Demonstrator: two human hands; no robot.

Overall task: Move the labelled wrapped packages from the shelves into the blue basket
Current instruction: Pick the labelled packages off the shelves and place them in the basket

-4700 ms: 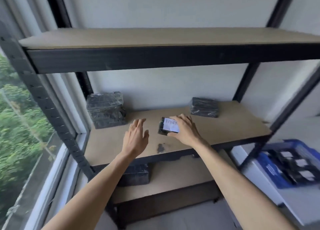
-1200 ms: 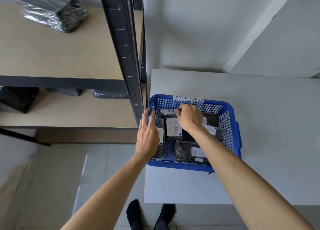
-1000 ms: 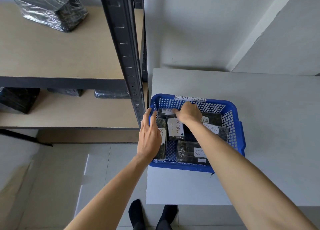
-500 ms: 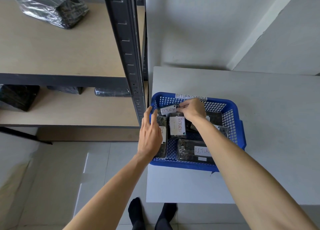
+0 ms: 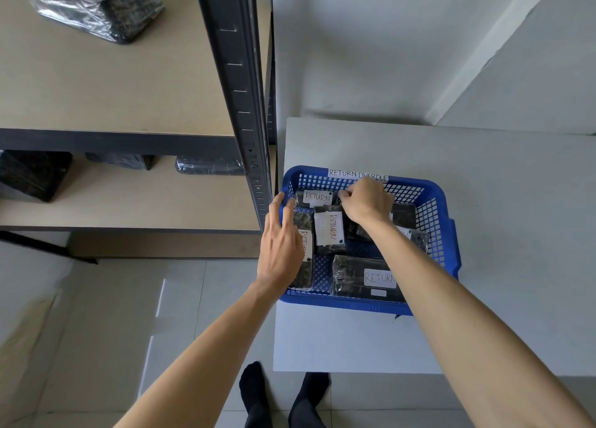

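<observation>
The blue basket (image 5: 442, 227), tagged "RETURN OVERDUE", stands on a white table (image 5: 503, 176) and holds several black wrapped packages with white "RETURN" labels. My right hand (image 5: 367, 203) is at the basket's back, its fingers pinched on the right edge of the back-left labelled package (image 5: 317, 198). My left hand (image 5: 281, 243) lies with fingers spread on the basket's left rim, over a package (image 5: 305, 260) along the left wall. Another labelled package (image 5: 329, 231) sits mid-basket, and a larger one (image 5: 364, 276) lies at the front.
The black metal shelf post (image 5: 238, 89) stands just left of the basket. A wrapped package (image 5: 96, 8) rests on the upper shelf; three more (image 5: 32, 176) (image 5: 119, 161) (image 5: 209, 166) sit on the lower shelf, no labels visible. My feet in black socks (image 5: 254, 392) are on the tiled floor.
I turned from the shelf to the basket with a labelled package. Over the last second my right hand moved from the basket's middle to its back, setting a labelled package there.
</observation>
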